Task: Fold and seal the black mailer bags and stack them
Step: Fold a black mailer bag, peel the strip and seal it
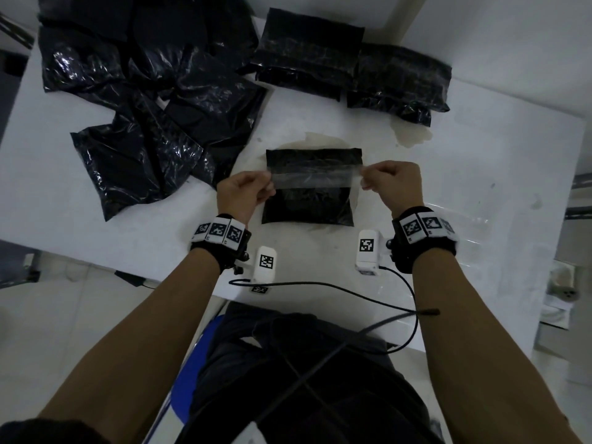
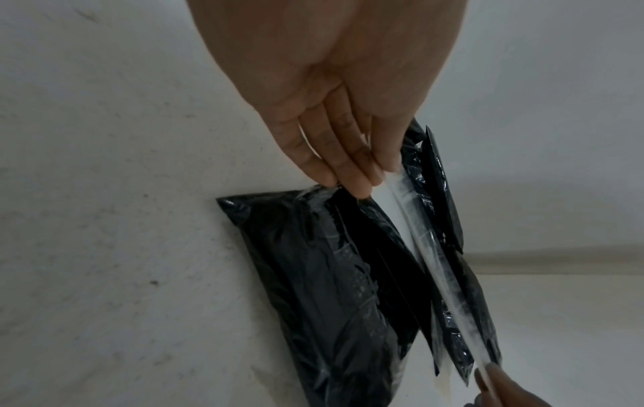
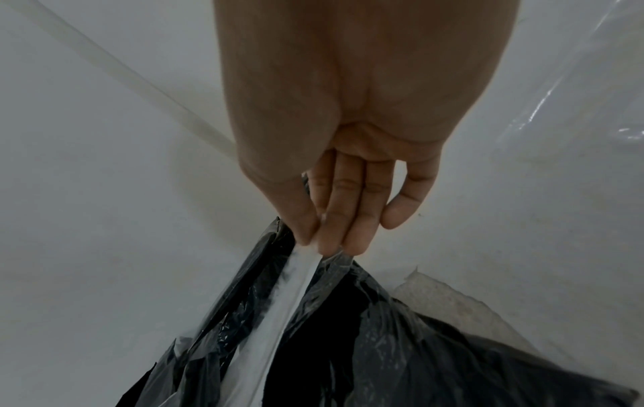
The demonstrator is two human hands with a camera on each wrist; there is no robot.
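One mailer bag [image 1: 309, 200] lay on the tabletop [image 1: 448, 193]; two sealed bags [image 1: 349, 72] sat beyond, perhaps more. Left hand [image 1: 243, 193] and right hand [image 1: 395, 184] each pinched the clear strip [image 1: 315, 179] stretched above it.

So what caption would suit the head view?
Both hands, left and right, stretch a clear strip over a black bag.

No readable text; only coded square markers on wristbands [image 1: 217, 232].
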